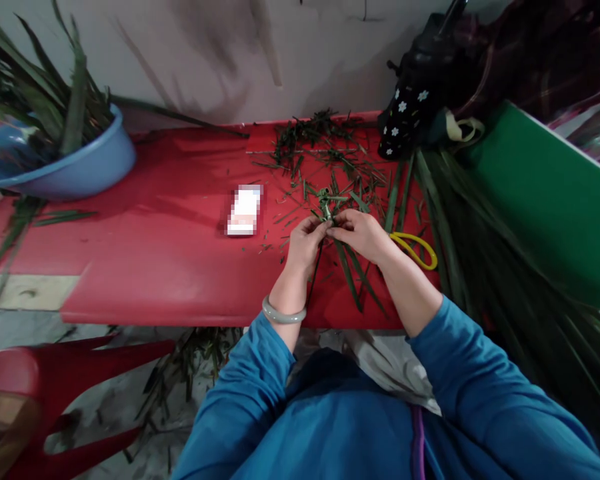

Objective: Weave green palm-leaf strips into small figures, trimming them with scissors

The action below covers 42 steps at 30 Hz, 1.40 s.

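Observation:
Both hands pinch a small woven figure of green leaf strips (325,203) just above the red table. My left hand (306,243), with a bangle on its wrist, is closed on its lower left side. From the right, my right hand (360,233) is closed on the same piece, its fingertips close to those of the left. Long loose leaf strips (349,275) trail from the piece toward the table's front edge. Just right of my right hand lies a yellow handle loop (420,252), seemingly of scissors; my forearm hides part of it. The fingers cover the weave's lower part.
Leaf scraps (307,137) litter the red table (180,267). A bright phone (245,211) lies left of my hands. At far left stands a blue basin (115,157) of leaves. On the right are long leaves (473,253), a green board (540,207) and a flowered black bag (405,113).

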Motion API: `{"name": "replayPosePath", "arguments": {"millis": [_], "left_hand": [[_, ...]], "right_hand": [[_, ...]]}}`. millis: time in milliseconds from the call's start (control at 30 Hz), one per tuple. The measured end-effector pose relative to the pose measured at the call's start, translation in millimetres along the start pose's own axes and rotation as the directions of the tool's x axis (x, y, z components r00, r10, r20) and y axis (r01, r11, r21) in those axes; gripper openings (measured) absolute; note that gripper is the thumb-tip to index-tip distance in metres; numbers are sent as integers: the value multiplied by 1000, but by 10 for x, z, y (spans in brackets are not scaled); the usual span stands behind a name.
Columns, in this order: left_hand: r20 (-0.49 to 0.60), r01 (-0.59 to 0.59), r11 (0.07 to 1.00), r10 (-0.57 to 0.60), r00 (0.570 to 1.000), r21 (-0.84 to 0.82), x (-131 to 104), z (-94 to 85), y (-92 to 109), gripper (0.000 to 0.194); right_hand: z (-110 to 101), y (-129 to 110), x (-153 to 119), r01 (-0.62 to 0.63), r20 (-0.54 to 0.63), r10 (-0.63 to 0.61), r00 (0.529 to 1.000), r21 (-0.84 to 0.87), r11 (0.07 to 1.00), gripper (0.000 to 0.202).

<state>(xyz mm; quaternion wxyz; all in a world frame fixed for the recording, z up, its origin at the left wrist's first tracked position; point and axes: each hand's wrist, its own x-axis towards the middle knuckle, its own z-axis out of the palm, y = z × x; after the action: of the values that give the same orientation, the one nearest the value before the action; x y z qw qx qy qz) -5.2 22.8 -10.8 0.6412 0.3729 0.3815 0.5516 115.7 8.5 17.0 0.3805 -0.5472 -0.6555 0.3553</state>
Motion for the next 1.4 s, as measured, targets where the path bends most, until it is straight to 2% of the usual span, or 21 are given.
{"name": "replayPosePath", "arguments": {"millis": [133, 267, 367, 533, 700, 833, 1000, 1200, 1400], "left_hand": [[-33, 13, 999, -11, 999, 51, 14, -19, 27, 21], [4, 41, 997, -41, 999, 65, -5, 3, 47, 20], [29, 43, 995, -46, 999, 90, -14, 27, 47, 16], [55, 39, 988, -48, 997, 148, 11, 86, 53, 11], [60, 17, 965, -34, 998, 261, 78, 178, 136, 13], [137, 22, 945, -70, 988, 327, 135, 225, 207, 21], [102, -48, 922, 9, 995, 385, 215, 248, 171, 15], [138, -2, 956, -41, 990, 293, 262, 199, 105, 17], [131, 75, 978, -102, 986, 193, 244, 104, 88, 17]], "right_hand": [[55, 94, 84, -51, 70, 37, 997, 211, 976, 17], [30, 155, 57, -198, 170, 132, 977, 472, 859, 23], [-2, 189, 38, -260, 204, 175, 963, 544, 798, 26], [-9, 225, 52, -289, 167, 238, 957, 632, 719, 29], [-10, 246, 82, -231, 70, 248, 966, 660, 715, 30], [-4, 298, 117, -169, 10, 219, 976, 669, 724, 30], [8, 347, 146, -141, -65, 230, 971, 621, 771, 26], [18, 328, 157, -140, -99, 242, 965, 585, 799, 22], [25, 336, 135, -172, -18, 211, 977, 510, 843, 17]]}}
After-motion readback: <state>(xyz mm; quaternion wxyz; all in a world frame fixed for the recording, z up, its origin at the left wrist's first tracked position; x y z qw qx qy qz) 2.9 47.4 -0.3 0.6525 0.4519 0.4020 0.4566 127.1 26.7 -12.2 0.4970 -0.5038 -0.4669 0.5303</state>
